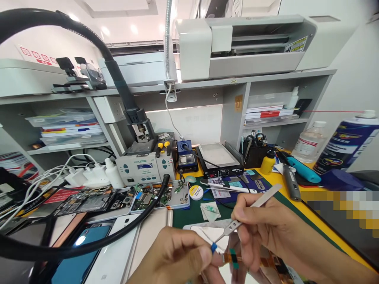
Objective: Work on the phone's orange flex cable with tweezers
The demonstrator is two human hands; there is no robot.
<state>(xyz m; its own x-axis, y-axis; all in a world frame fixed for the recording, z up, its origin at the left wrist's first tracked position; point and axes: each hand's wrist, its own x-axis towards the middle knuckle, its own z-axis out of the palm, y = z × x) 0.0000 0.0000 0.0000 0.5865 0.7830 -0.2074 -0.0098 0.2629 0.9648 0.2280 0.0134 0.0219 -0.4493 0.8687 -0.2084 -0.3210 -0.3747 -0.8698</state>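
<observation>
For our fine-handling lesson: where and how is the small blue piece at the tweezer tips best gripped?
Grip the blue piece across its narrow sides, coming from the upper right as the tweezers slant. It is tiny, and the left hand backs it from below, so only fine tips in the right hand fit.

Both hands were raised close together low in the view, near the camera. The left hand [174, 258] came up from the bottom edge with its back turned toward the camera, fingers curled inward and the thumb pressed against the fingertips in a tight pinch. The right hand [260, 228] reached in from the lower right, its forearm running off toward the corner. Its thumb and forefinger were closed in a fine, pen-like grip, the other fingers folded beneath, almost touching the left thumb.
</observation>
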